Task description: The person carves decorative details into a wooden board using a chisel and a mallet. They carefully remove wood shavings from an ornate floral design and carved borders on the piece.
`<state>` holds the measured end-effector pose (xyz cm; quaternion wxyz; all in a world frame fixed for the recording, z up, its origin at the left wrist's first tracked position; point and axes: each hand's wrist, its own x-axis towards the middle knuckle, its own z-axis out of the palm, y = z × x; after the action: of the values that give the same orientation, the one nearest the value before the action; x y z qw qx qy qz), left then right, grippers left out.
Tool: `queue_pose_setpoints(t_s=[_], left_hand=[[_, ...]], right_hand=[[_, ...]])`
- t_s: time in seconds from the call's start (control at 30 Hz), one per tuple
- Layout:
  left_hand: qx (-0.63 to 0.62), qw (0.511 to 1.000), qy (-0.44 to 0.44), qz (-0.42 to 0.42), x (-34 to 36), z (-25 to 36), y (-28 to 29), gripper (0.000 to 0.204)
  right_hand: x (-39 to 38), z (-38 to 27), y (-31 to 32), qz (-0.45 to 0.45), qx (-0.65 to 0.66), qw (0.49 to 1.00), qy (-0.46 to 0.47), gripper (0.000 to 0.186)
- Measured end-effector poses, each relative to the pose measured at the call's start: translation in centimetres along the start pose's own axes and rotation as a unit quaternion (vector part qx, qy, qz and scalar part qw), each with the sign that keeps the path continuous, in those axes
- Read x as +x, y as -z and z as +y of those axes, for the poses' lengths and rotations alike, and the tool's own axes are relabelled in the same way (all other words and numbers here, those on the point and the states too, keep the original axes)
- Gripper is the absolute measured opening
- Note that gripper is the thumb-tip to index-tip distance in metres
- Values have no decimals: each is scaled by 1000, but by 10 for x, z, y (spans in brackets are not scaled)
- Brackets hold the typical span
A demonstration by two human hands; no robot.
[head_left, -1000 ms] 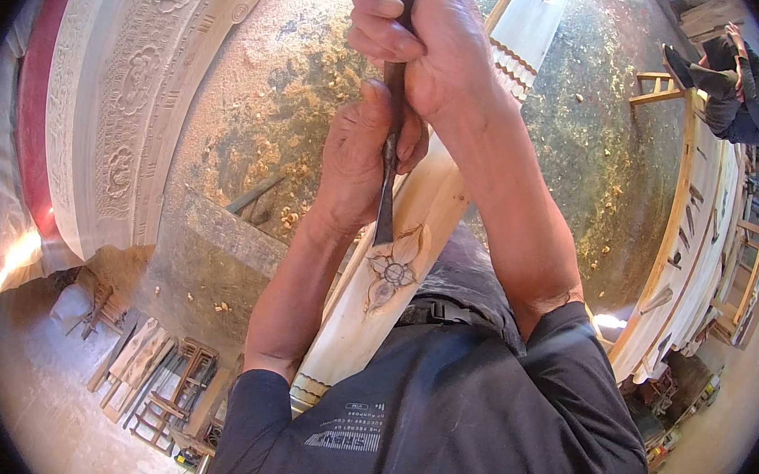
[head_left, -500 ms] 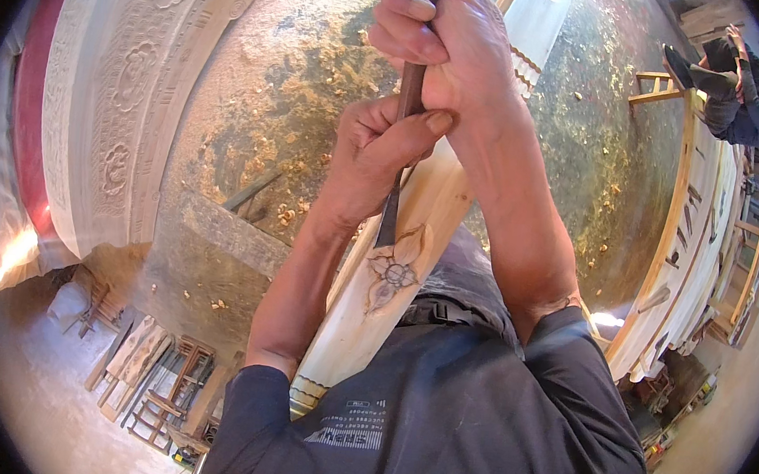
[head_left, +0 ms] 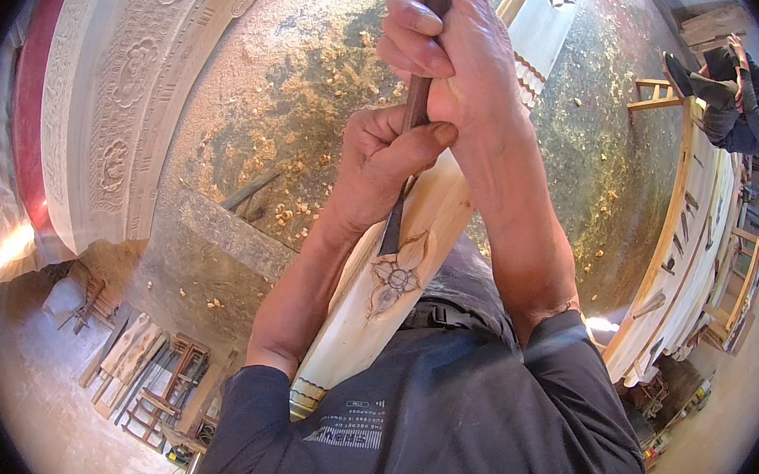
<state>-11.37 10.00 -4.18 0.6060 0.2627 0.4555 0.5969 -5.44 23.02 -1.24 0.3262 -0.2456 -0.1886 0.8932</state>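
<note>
A chisel with a dark wooden handle and a flat steel blade slants down onto a pale wooden beam. Its blade edge meets the wood at the upper left of a carved flower, which has a round centre and pointed petals. Low on the tool, my left hand is closed round it, thumb stretched across toward my right wrist. Higher up, my right hand wraps its fingers round the handle, whose top runs out of the picture. The beam passes beneath both forearms and alongside my dark shirt.
A large carved wooden panel stands at the left. Wood shavings litter the floor. On the right, a bench carries several hand tools. Beyond it at the upper right sits another person. Wooden frames lie at the lower left.
Both hands, the chisel and the beam's flower sit slightly lower and further right in the picture. The grip on the chisel looks the same, and its edge stays beside the flower.
</note>
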Motion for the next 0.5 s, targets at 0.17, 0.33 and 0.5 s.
queue_pose_setpoints(t_s=[0.17,0.33,0.5], left_hand=[[-53,999,6,-9,-2,-1,-2,32],[-59,998,-9,-8,-2,-3,-1,32],[-62,998,-19,1,-3,-7,1,33]], right_hand=[[-1,-1,1,-8,18,1000,-21,44],[-1,-1,-1,19,4,1000,-19,45],[0,1,-2,3,-14,1000,-23,44]])
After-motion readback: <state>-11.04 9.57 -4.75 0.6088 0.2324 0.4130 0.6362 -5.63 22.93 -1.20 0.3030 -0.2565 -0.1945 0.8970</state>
